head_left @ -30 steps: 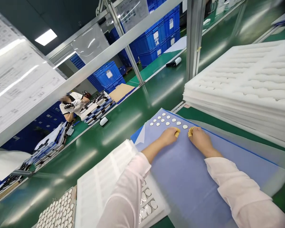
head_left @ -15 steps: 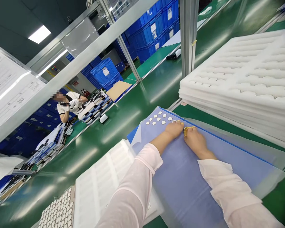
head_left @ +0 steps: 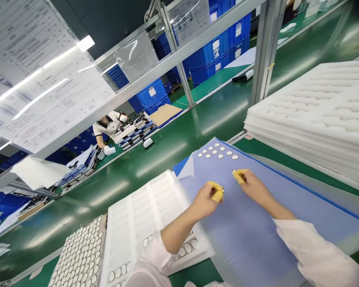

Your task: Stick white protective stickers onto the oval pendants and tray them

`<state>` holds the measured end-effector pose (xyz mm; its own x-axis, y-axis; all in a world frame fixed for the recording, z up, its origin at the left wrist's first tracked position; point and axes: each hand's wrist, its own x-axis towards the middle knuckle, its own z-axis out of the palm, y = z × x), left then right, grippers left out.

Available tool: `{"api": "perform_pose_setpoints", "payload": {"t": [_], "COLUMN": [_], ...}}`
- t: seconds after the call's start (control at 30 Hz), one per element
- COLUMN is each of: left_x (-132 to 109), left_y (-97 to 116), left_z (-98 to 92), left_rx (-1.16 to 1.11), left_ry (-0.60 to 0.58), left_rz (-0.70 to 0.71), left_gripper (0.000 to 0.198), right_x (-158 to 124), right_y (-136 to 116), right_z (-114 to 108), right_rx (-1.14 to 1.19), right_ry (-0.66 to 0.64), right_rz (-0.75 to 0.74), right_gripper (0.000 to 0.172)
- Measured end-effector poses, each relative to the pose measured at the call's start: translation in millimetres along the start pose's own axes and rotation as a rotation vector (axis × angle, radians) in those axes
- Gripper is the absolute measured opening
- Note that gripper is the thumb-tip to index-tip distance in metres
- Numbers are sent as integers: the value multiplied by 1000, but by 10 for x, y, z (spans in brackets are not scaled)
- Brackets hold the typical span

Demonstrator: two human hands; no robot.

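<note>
Lying smooth and translucent, a bluish sheet [head_left: 239, 231] carries flat, round white discs [head_left: 220, 156] at twelve o'clock from the left hand [head_left: 204, 202]. Its yellow-sheathed fingers [head_left: 217, 195] pinch nearly closed on a small shiny piece [head_left: 223, 190]. The right hand [head_left: 253, 186], between two and three o'clock from it, likewise pinches a partly hidden bit [head_left: 233, 172]. Rippled white foam-like layers [head_left: 305, 93] stack at two o'clock.

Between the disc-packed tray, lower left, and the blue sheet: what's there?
A white foam tray, some round discs showing in it, left forearm crossing over it. Head view.
</note>
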<state>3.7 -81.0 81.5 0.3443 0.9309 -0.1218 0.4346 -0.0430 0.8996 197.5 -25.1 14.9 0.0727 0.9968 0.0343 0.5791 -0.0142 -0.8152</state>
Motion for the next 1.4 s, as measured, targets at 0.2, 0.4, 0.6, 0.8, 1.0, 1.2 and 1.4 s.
{"api": "perform_pose_setpoints", "payload": {"t": [0.2,0.4,0.6,0.8,1.0,1.2,1.4], "left_x": [-848,-1275,-1597,-1794,-1891,-1938,-2030], "left_y": [25,100,53,-10,-5,-39,-69], "left_z": [-42,0,-91,-90,-142,-164,-204], "left_rx": [-419,-488,-547,-696,-704,-658,-219], "left_ry": [156,186,179,180,232,256,377], "left_rz": [132,220,267,238,148,170,368], "left_gripper": [28,24,20,23,35,36,46], "right_x": [-1223,-1693,-1907,-2033,-2099,-2121,-2046], "right_y": [-725,-987,-974,-983,-1030,-1065,-1124], "right_z": [119,220,289,393,424,420,397], "right_rx": [343,646,641,637,666,646,661], "right_ry": [-104,-130,-288,-373,-389,-374,-387], "right_rz": [-273,-465,-500,-509,-442,-449,-377], "right_gripper": [27,13,15,16,19,15,24]}}
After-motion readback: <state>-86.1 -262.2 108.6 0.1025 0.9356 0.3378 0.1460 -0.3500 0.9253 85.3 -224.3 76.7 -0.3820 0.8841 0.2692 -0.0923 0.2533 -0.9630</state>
